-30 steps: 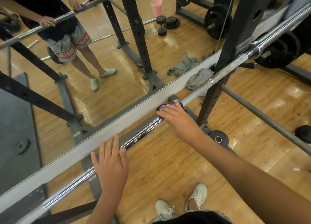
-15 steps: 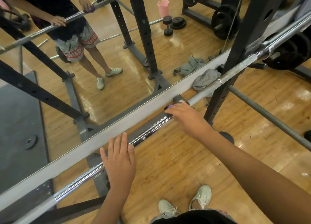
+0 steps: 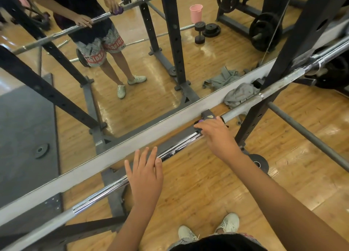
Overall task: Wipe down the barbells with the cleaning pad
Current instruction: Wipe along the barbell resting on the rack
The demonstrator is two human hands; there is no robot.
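1. Since the earlier frame the right hand [image 3: 217, 137] is a little farther right along the barbell [image 3: 181, 146], closer to the black rack upright [image 3: 251, 121]. Less of the purple cleaning pad [image 3: 201, 121] shows at its fingertips. The left hand [image 3: 146, 173] lies at much the same spot.
2. The barbell runs across the view from near left to far right, in front of a mirror [image 3: 132, 99]. The pad sits on it mid-bar, under the right hand.
3. The right hand's fingers curl over the pad and clamp it to the shaft. The left hand lies flat across the chrome, fingers straight, holding nothing.
4. Handling, as I judge it: the bar is heavy, rigid steel that should sit firm in the rack, so it only needs steadying. The bright chrome looks slick, and the duller section to the right probably drags more. The pad looks small and soft, so it is best wrapped round the shaft and squeezed while sliding.
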